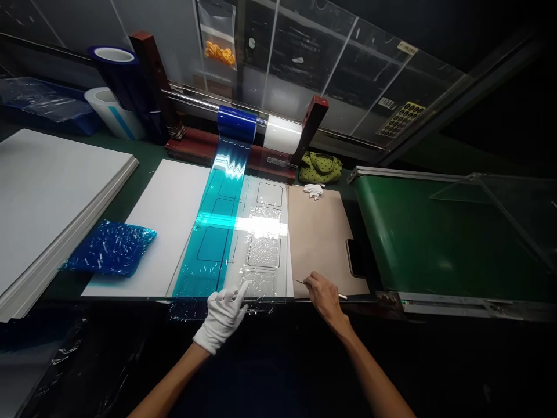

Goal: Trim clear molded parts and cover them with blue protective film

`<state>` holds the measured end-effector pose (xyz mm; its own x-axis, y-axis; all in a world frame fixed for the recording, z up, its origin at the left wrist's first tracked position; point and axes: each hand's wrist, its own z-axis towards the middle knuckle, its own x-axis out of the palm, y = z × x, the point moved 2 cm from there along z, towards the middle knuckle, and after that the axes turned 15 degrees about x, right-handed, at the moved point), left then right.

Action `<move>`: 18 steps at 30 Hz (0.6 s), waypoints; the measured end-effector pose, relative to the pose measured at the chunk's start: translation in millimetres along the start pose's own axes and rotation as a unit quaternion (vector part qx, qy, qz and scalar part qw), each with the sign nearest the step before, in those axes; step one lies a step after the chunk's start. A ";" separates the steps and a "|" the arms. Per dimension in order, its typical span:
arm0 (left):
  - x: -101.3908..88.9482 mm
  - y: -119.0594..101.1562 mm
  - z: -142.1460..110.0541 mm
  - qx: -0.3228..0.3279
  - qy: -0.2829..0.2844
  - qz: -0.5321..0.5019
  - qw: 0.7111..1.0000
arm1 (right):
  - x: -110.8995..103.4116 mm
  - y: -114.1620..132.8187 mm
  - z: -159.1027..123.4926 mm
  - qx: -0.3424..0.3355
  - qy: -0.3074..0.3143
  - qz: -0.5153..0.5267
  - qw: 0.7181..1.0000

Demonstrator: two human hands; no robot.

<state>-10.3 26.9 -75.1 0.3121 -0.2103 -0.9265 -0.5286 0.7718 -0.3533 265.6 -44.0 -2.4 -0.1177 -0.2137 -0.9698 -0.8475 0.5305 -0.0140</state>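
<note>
My left hand [224, 316], in a white glove, rests its outstretched fingers on the near edge of a clear plastic sheet [263, 244] with cut-out shapes. A strip of blue film [213, 232] runs from a roll [237, 123] on a wooden holder down over the sheet's left part. My bare right hand [322, 293] pinches a thin blade-like tool [300, 283] at the near edge of a brown board [319, 232], right of the sheet.
A white board [169, 220] lies under the sheet. Crumpled blue film [111, 248] lies at the left beside a stack of white panels [47, 191]. A green conveyor [435, 238] is on the right, with a phone [355, 257], a green pouch [319, 166] and tape rolls [115, 110] around.
</note>
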 end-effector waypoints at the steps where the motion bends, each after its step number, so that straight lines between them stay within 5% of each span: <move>1: -3.3 0.0 0.2 -0.001 -0.007 -0.001 1.000 | -1.3 -2.1 -7.1 0.008 -0.009 0.027 1.000; 7: -27.5 -2.3 23.2 0.003 -0.042 -0.033 0.999 | -6.7 6.9 -36.1 0.050 -0.032 0.161 0.985; 11: -65.2 11.5 54.1 0.015 -0.068 -0.059 0.996 | -11.2 13.7 -46.0 0.069 -0.044 0.229 0.970; 18: -161.6 100.6 83.3 -0.008 -0.082 -0.170 0.982 | -0.5 9.9 -66.1 0.079 -0.067 0.294 0.950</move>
<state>-48.2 188.5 50.0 0.5949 -0.3546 -0.7214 -0.3830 0.6640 -0.6422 223.1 -92.9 14.1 -0.4711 0.2588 -0.8432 -0.5661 0.6444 0.5141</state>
